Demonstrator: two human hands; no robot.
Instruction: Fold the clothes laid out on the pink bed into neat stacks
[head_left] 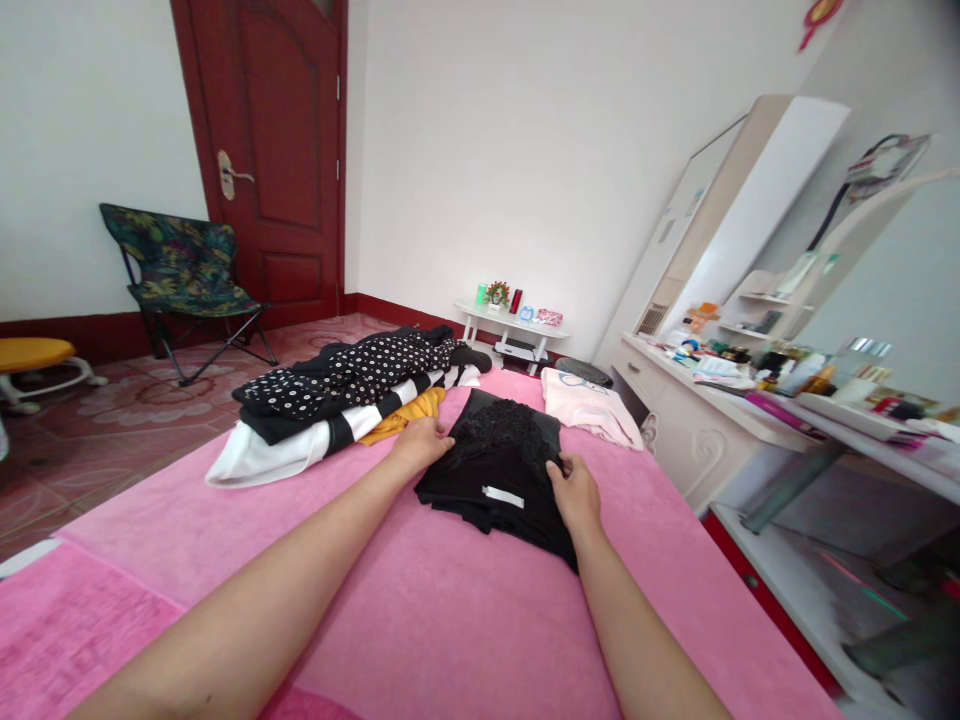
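Observation:
A black lace-topped garment [487, 500] lies folded on the pink bedspread [435, 610], a small white label showing near its middle. At its left edge my left hand [422, 447] is closed, with the cloth pinched at the fingertips. My right hand [576, 490] grips the opposite edge between thumb and fingers. Left of the garment is a pile of clothes, topped by a black piece with white dots [337, 375]; a white piece [266, 455] and a yellow piece [409, 413] show under it. Beyond my right hand rests a folded pale pink garment [589, 405].
A white dressing table [682, 400] crowded with bottles stands along the right side. Past the bed's far end is a low white stand [510, 320] with small items. A patterned folding chair [187, 265] and a yellow stool [34, 352] are on the left, near a red door [277, 130].

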